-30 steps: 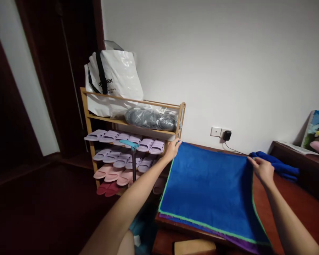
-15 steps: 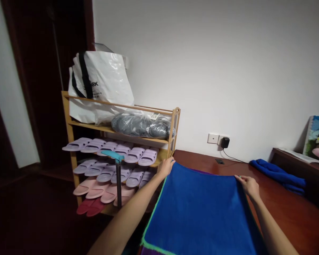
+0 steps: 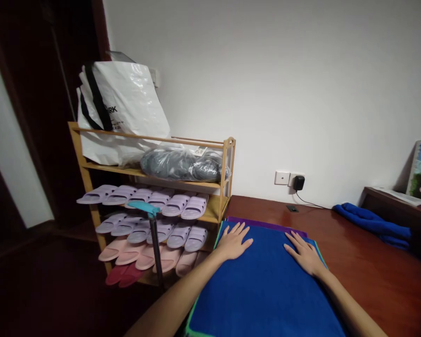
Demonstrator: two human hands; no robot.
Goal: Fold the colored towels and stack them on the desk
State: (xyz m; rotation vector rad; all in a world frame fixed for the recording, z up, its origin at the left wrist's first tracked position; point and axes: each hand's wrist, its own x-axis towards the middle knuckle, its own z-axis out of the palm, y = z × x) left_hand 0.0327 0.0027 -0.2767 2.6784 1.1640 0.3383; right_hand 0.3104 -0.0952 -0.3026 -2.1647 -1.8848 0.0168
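Note:
A blue towel with a bright green edge lies spread on the reddish-brown table. A strip of a purple towel shows from under its far edge. My left hand rests flat near the far left corner of the blue towel, fingers spread. Near the far right corner, my right hand lies flat with its fingers apart, the tips close to the purple strip. The near end of the blue towel runs out of the picture.
Left of the table stands a wooden shoe rack with rows of slippers, a white bag and a plastic-wrapped bundle. A blue-topped pole stands before it. A crumpled blue cloth lies right; a black plug sits in the wall.
Both hands have let go of the blue towel's far corners and now lie flat on it. The blue towel's far edge has come down, showing more of the purple one behind. My view has shifted slightly.

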